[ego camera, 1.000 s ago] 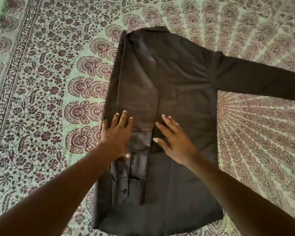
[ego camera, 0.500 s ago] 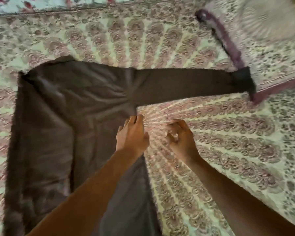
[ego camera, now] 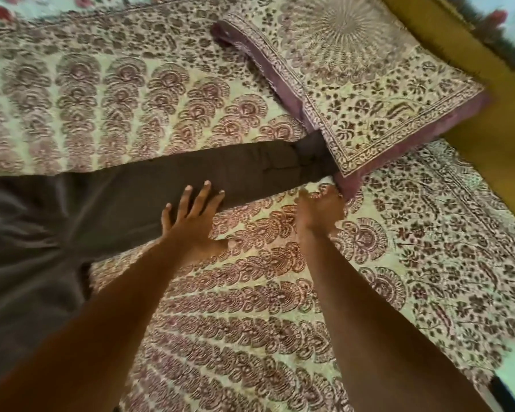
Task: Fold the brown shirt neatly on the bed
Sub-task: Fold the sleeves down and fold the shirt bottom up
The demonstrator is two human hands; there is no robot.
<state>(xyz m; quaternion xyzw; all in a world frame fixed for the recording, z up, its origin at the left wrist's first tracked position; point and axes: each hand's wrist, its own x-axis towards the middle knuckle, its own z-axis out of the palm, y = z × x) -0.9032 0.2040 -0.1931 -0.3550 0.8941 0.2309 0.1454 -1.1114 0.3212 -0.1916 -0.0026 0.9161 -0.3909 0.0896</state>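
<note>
The bed (ego camera: pixel 250 307) is covered with a pale green sheet full of dark red leaf and flower shapes. At the top right lies a pillow (ego camera: pixel 354 84) in the same kind of print, with a purple edge. Past the pillow there is a mustard-yellow strip (ego camera: pixel 488 93), and beyond it a pale cloth with red flowers (ego camera: pixel 500 13).

The brown shirt (ego camera: pixel 42 227) lies flat on the bed at the left side. Its long sleeve (ego camera: pixel 220 171) stretches out to the right, and the cuff end goes right up to the corner of the pillow, maybe just under it.

The left hand (ego camera: pixel 194 221) rests flat on the sleeve near its middle, with its fingers (ego camera: pixel 204 194) straight and spread apart. The right hand (ego camera: pixel 318 209) is down on the sheet beside the cuff and the pillow corner. It is blurry, so I cannot tell if its fingers are curled, or if they hold the cuff.
</note>
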